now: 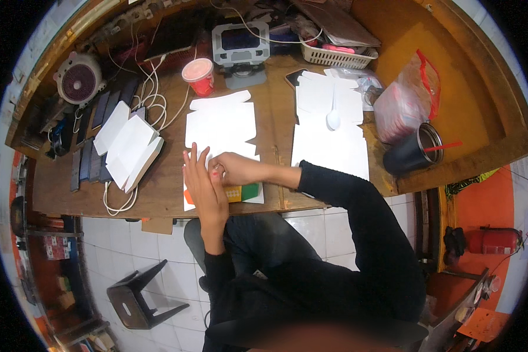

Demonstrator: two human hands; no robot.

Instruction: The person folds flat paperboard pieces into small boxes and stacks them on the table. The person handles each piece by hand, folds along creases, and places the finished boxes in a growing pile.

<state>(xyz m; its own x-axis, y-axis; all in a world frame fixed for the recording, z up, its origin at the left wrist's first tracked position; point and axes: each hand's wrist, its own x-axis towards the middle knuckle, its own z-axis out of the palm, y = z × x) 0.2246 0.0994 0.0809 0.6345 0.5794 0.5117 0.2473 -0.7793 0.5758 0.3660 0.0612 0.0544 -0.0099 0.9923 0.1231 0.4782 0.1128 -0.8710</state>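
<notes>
A flat die-cut white carton [222, 122] lies in front of me on the wooden table. Its near end carries an orange, yellow and green printed panel [250, 191]. Over that end, my left hand [202, 186] has its fingers stretched out and upright. My right hand [232, 168] meets it near the thumb, fingers curled in; what they grip, if anything, is hidden. To the right lies a stack of flat white cartons [328, 151] with a pale plastic spoon [333, 120] on top. A partly folded white carton [134, 146] rests at the left.
Several phones [87, 159] and white cables crowd the left side, near a small fan [79, 81]. Behind stand a red lidded cup [199, 77], a grey device stand [240, 47] and a white basket [339, 57]. A dark tumbler [403, 154] and a plastic bag [398, 112] are at right.
</notes>
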